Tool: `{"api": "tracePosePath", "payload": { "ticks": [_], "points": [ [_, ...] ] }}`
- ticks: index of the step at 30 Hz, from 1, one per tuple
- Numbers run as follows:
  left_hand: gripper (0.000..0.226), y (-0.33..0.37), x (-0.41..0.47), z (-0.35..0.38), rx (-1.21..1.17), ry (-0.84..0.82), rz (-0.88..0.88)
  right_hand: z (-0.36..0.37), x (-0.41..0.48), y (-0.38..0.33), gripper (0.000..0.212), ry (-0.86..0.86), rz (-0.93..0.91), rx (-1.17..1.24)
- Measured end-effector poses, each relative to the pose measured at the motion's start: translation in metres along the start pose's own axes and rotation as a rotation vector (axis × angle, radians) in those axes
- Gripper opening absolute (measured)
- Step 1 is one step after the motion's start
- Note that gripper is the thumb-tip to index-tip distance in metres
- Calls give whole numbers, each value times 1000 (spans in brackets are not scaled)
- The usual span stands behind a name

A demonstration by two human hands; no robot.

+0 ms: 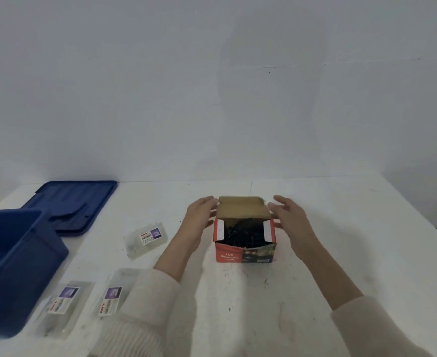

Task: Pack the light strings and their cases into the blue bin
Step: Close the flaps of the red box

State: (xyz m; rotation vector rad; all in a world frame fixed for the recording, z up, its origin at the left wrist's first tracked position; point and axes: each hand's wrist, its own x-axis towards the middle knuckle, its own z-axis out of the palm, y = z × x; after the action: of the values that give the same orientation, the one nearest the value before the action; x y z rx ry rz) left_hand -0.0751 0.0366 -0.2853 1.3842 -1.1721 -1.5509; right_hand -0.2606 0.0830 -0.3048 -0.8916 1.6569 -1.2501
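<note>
A: Entry. Red carton [244, 253] stands at centre frame on the white table [354, 253]. Its top flaps are up, and a dark light string [240, 234] is bundled inside.

B: Hands?

A: Left hand [199, 220] and right hand [291, 222] flank the carton, one at each side. Fingers are straight and loosely together, gripping nothing. Cannot tell whether the thumbs touch the side flaps.

B: Destination?

A: Blue bin [19, 266] is at the left edge of the frame, well apart from the carton. Its lid [75, 202] lies flat behind it. Three clear cases [145, 238] [65, 302] [111, 297] lie between the bin and the carton, toward lower left.

B: Failure modes?

A: Judgement only. The flaps are unclosed, so a tilt during the lift could spill the string. The card walls look thin, and a hard squeeze from both sides may buckle them. The route to the bin passes over the cases, so the left sleeve [145, 305] could sweep one aside.
</note>
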Motion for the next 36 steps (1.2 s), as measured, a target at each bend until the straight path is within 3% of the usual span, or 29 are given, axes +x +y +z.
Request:
{"api": "tracePosePath", "payload": {
  "ticks": [3, 6, 9, 12, 16, 20, 23, 25, 30, 36],
  "points": [
    [35, 6, -5, 3, -92, 32, 126, -2, -1, -5, 36, 10, -91, 73],
    [32, 6, -10, 4, -15, 46, 229, -4, -8, -9, 30, -41, -221, 22],
    [16, -1, -18, 1, 146, 19, 367, -10, -21, -8, 34, -119, -403, -207],
    [16, -15, -27, -8, 240, -39, 455, -19, -31, 6, 33, -195, -508, -394],
    [22, -38, -31, -19, 297, -107, 498, -24, -39, 24, 24, -223, -562, -409],
    [24, -53, -28, -19, 352, -59, 590, -20, -37, 32, 17, -201, -593, -420],
    [21, -62, -26, -20, 469, -36, 729, -20, -38, 36, 22, -185, -631, -432],
    [31, -66, -27, -21, 571, -29, 811, -21, -39, 42, 28, -184, -665, -465],
    [38, -69, -23, -25, 754, -42, 866, -12, -39, 59, 32, -69, -831, -743],
    [33, -32, -18, -35, 910, 53, 759, 34, -20, 53, 27, 23, -738, -706]
  ]
}}
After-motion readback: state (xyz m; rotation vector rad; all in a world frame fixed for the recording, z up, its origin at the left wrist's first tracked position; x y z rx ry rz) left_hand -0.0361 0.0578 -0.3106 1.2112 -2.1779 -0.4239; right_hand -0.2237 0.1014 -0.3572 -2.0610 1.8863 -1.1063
